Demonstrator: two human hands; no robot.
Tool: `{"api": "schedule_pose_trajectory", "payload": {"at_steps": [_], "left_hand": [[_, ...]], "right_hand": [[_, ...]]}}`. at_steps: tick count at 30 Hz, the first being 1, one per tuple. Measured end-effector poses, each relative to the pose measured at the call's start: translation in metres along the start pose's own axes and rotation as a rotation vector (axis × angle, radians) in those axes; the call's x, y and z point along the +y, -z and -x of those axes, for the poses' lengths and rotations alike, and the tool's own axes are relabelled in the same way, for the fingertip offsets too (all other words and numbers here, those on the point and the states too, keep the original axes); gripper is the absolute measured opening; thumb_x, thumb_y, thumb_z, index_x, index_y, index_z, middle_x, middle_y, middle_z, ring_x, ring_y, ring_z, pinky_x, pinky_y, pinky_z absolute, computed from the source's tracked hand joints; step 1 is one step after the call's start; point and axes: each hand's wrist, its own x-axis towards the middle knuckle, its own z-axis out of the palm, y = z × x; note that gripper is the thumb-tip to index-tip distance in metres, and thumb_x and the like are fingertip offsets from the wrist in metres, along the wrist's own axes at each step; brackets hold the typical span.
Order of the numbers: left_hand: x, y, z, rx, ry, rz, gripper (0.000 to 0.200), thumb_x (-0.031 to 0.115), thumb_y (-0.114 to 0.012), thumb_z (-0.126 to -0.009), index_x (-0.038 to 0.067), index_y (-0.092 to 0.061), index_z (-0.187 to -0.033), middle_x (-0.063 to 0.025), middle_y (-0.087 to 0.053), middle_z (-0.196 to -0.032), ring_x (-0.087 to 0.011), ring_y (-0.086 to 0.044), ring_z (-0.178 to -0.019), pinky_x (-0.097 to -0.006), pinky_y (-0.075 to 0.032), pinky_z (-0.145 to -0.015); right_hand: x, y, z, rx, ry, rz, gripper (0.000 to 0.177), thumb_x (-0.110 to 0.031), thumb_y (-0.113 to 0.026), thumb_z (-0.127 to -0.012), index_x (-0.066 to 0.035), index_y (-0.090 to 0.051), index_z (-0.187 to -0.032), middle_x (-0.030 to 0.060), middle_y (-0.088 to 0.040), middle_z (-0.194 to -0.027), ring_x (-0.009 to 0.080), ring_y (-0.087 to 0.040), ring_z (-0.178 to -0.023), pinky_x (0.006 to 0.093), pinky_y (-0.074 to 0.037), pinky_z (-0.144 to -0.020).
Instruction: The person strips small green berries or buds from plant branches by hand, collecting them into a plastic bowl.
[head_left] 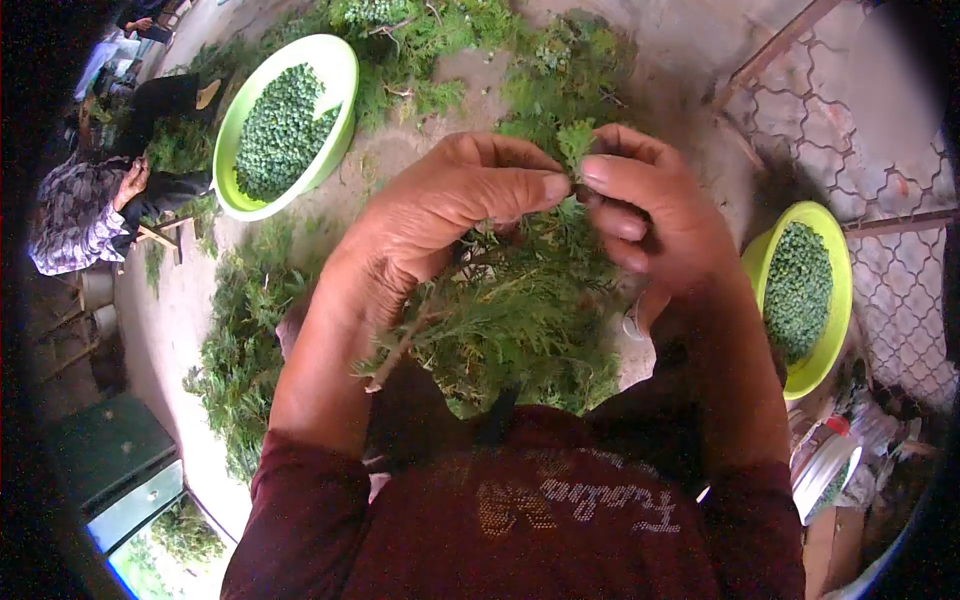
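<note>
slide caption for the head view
Bare left hand and right hand meet at a feathery green sprig, between two round lime-green basins of small green berries.

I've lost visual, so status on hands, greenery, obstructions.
Left hand, right hand: fingertips pinching small green sprig. Feathery green branch just below. Lime-green plastic basin off left, second basin off right, neither blocking.

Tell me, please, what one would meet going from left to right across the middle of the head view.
Person in a checked shirt, left lime-green basin, left hand, green sprig, right hand, right yellow-green basin.
</note>
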Motion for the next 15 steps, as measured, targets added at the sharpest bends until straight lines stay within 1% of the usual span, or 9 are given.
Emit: {"api": "schedule_pose_trajectory", "payload": {"at_steps": [3, 4, 5, 6, 7, 8, 10, 11, 15], "left_hand": [[-0.001, 0.0, 0.009, -0.104, -0.145, -0.254, 0.035, 0.027, -0.069, -0.075, -0.002, -0.065, -0.093, -0.0053, -0.064, -0.083, -0.012, -0.056, -0.075, -0.0258, -0.044, -0.071], [-0.002, -0.012, 0.024, 0.015, -0.135, -0.31, 0.033, 0.028, -0.065, -0.077, 0.0, -0.065, -0.094, -0.005, -0.065, -0.083, -0.0136, -0.057, -0.073, -0.0258, -0.045, -0.069], [-0.021, -0.001, 0.026, 0.0, -0.389, -0.309, 0.028, 0.026, -0.062, -0.079, 0.0, -0.065, -0.091, -0.0035, -0.063, -0.079, -0.0133, -0.056, -0.072, -0.0261, -0.045, -0.068], [-0.041, 0.009, 0.028, -0.011, -0.647, -0.298, 0.025, 0.024, -0.059, -0.081, 0.001, -0.065, -0.088, -0.0021, -0.062, -0.076, -0.013, -0.056, -0.07, -0.0264, -0.045, -0.067], [-0.04, -0.011, 0.037, -0.017, -0.593, -0.27, 0.025, 0.024, -0.059, -0.081, 0.001, -0.065, -0.088, -0.0021, -0.062, -0.076, -0.013, -0.056, -0.07, -0.0264, -0.045, -0.067], [-0.038, -0.005, 0.03, -0.003, -0.548, -0.244, 0.024, 0.024, -0.059, -0.081, 0.001, -0.065, -0.087, -0.0021, -0.062, -0.075, -0.0129, -0.055, -0.069, -0.0262, -0.045, -0.065], [-0.032, -0.015, 0.046, 0.026, -0.483, -0.208, 0.023, 0.023, -0.06, -0.081, 0.001, -0.064, -0.087, -0.002, -0.061, -0.073, -0.0126, -0.054, -0.067, -0.0257, -0.044, -0.063], [-0.03, -0.017, 0.047, 0.042, -0.45, -0.193, 0.022, 0.022, -0.061, -0.081, 0.001, -0.064, -0.086, -0.002, -0.061, -0.072, -0.0124, -0.054, -0.065, -0.0255, -0.044, -0.062], [-0.021, -0.007, 0.044, 0.121, -0.341, -0.142, 0.02, 0.02, -0.063, -0.08, 0.001, -0.064, -0.085, -0.0019, -0.06, -0.069, -0.0118, -0.052, -0.061, -0.0245, -0.044, -0.058]], "right_hand": [[-0.007, 0.007, 0.005, -0.091, 0.006, 0.273, 0.018, -0.018, -0.058, -0.085, -0.002, -0.053, -0.079, 0.0, -0.045, -0.057, 0.006, -0.043, -0.05, 0.025, -0.035, -0.039], [-0.004, 0.014, 0.004, 0.018, 0.021, 0.379, 0.016, -0.02, -0.059, -0.081, -0.004, -0.055, -0.08, -0.0003, -0.046, -0.061, 0.006, -0.042, -0.048, 0.0243, -0.035, -0.04], [0.0, 0.017, 0.007, 0.126, 0.023, 0.49, 0.017, -0.022, -0.06, -0.078, -0.006, -0.057, -0.082, -0.0006, -0.047, -0.064, 0.0061, -0.041, -0.046, 0.0236, -0.035, -0.041], [-0.003, -0.004, 0.01, 0.069, -0.041, 0.38, 0.053, -0.037, -0.067, -0.076, -0.002, -0.049, -0.113, -0.0027, -0.045, -0.06, 0.0069, -0.034, -0.041, 0.0219, -0.029, -0.037], [-0.006, 0.016, 0.003, -0.372, -0.018, 0.275, 0.044, -0.03, -0.064, -0.078, -0.002, -0.05, -0.109, -0.0025, -0.047, -0.064, 0.0067, -0.038, -0.045, 0.0201, -0.03, -0.041], [0.001, 0.027, 0.007, -0.361, -0.039, 0.26, 0.044, -0.03, -0.064, -0.078, -0.002, -0.05, -0.109, -0.0025, -0.047, -0.064, 0.0067, -0.038, -0.045, 0.0201, -0.03, -0.041], [0.011, 0.042, 0.009, -0.282, 0.354, 0.377, 0.029, -0.019, -0.056, -0.084, -0.001, -0.05, -0.105, -0.0005, -0.048, -0.066, 0.0048, -0.037, -0.045, 0.0212, -0.033, -0.041], [0.013, 0.045, 0.012, -0.275, 0.345, 0.37, 0.029, -0.019, -0.056, -0.084, -0.001, -0.05, -0.105, -0.0005, -0.048, -0.066, 0.0048, -0.037, -0.045, 0.0212, -0.033, -0.041], [0.004, 0.046, 0.03, -0.223, 0.387, 0.815, 0.038, -0.021, -0.06, -0.085, -0.009, -0.045, -0.119, 0.0105, -0.049, -0.109, 0.0201, -0.052, -0.093, 0.031, -0.049, -0.069]]}}
